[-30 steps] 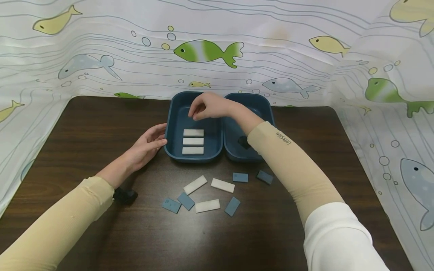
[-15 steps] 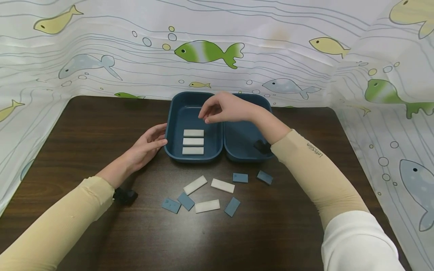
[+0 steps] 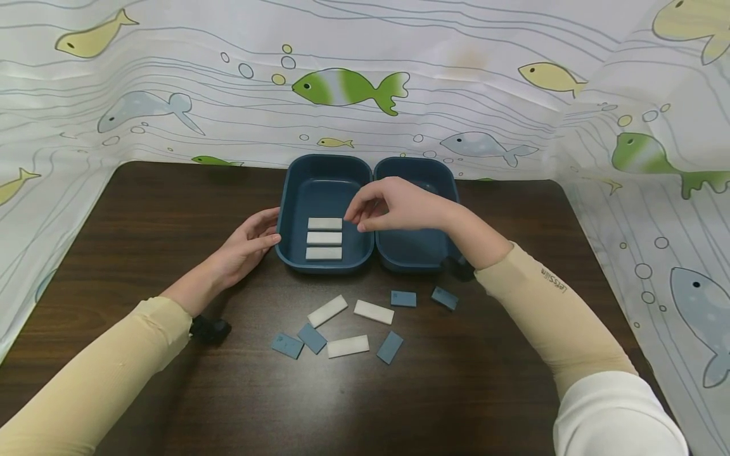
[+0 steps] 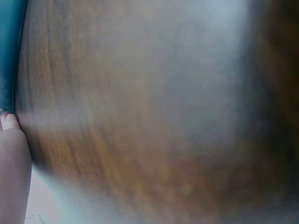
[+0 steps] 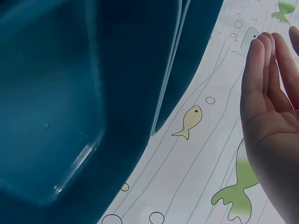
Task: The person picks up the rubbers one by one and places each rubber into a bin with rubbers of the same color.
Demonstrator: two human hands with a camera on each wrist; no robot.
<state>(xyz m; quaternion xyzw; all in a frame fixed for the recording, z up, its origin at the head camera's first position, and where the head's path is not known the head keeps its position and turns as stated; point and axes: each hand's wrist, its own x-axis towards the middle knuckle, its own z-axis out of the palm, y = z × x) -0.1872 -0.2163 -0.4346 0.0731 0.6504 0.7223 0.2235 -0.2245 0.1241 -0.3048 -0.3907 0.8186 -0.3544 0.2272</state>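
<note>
In the head view my left hand (image 3: 249, 244) rests against the outer left wall of the left blue tray (image 3: 281, 244), its thumb and fingers at the side. The left wrist view shows its fingertips (image 4: 9, 122) touching the blue wall. Three white rectangular tiles (image 3: 324, 238) lie in a neat column at the near end of this tray. Above the wall between both trays hovers my right hand (image 3: 399, 204), with fingers loosely bent and nothing held. Its forearm passes over the right blue tray (image 3: 419, 266). The right wrist view shows the bent fingers and bare palm.
On the dark wooden table (image 3: 188, 392), in front of the trays, lie three loose white tiles (image 3: 348, 346) and several shorter blue-grey tiles (image 3: 390, 348). A fish-printed white cloth (image 3: 228, 95) rises behind and beside the table.
My right hand has moved rightward from over the left tray and come nearer, to the wall between the trays. My left hand and all the tiles stay where they were.
</note>
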